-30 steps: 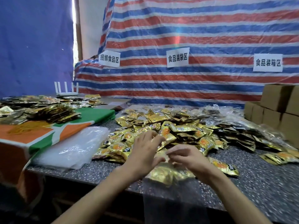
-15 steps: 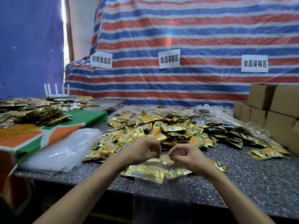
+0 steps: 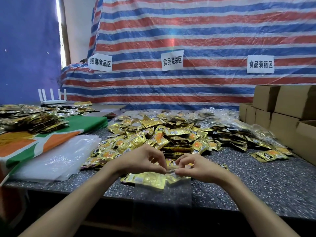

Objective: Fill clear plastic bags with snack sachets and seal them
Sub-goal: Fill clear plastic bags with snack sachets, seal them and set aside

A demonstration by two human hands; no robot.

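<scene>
Gold sachets (image 3: 171, 134) below sign (image 3: 172, 60), seemingly 食品装袋区

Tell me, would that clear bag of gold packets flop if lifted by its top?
Probably floppy: the clear bag is thin film, its lower part draping over the edge of the table. Likely light, since only a few flat sachets sit inside. Perhaps slippery: the left hand and right hand pinch its glossy mouth.

We list, by count:
- Paper signs, three: left sign (image 3: 100, 62), middle sign (image 3: 172, 60), right sign (image 3: 260, 64).
- Router (image 3: 53, 101), one, far left.
- Hands, two: left hand (image 3: 142, 159), right hand (image 3: 200, 166).
- Clear bag (image 3: 162, 190), one, near.
- Stack of empty bags (image 3: 56, 159), one.
- Sachet heaps, two: centre heap (image 3: 171, 134), far-left heap (image 3: 34, 120). The sachets are too many for us to count.
- Cardboard boxes (image 3: 290, 101), several, right. We cannot tell the exact number.
</scene>
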